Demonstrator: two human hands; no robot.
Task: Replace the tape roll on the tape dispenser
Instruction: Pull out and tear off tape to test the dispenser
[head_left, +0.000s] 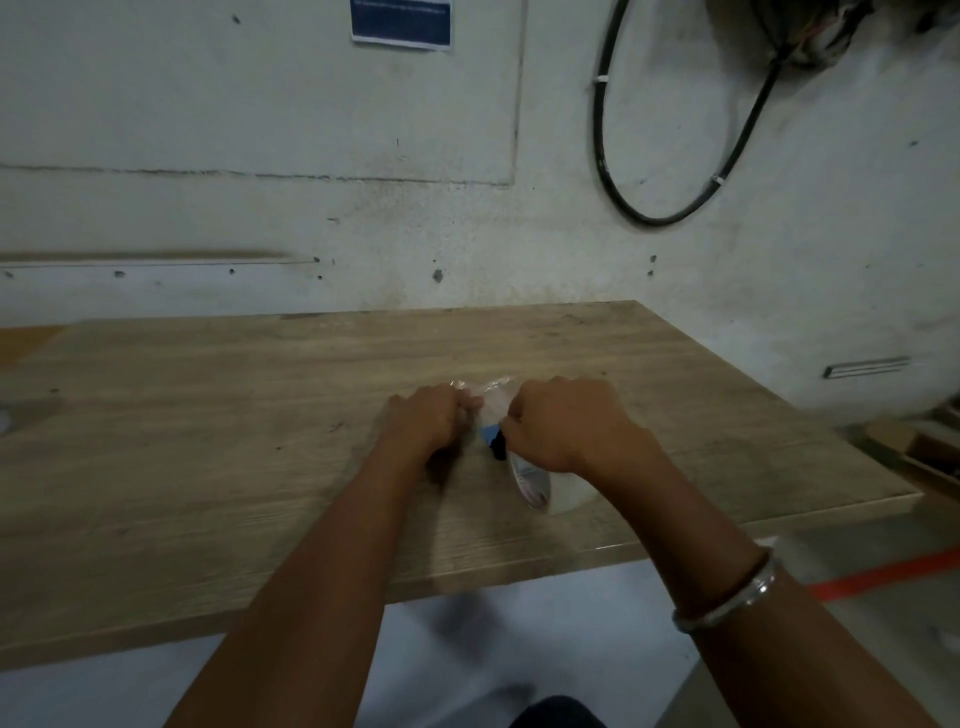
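Both my hands meet over the middle of a wooden table (208, 415). My right hand (563, 423) curls over a blue and black tape dispenser (493, 441), of which only a small part shows between the hands. A clear tape roll (545, 488) with a printed core sits under that wrist, tilted on edge. My left hand (428, 418) is curled, its fingertips pinching a loose crinkled piece of clear tape (488, 389) that shows just beyond the knuckles. Most of the dispenser is hidden by my hands.
The table stands against a stained white wall (311, 156) with a black cable loop (675, 156) and a blue notice (400, 21). The table's right edge is near boxes (924, 447) on the floor. An orange floor line (883, 571) runs at the right.
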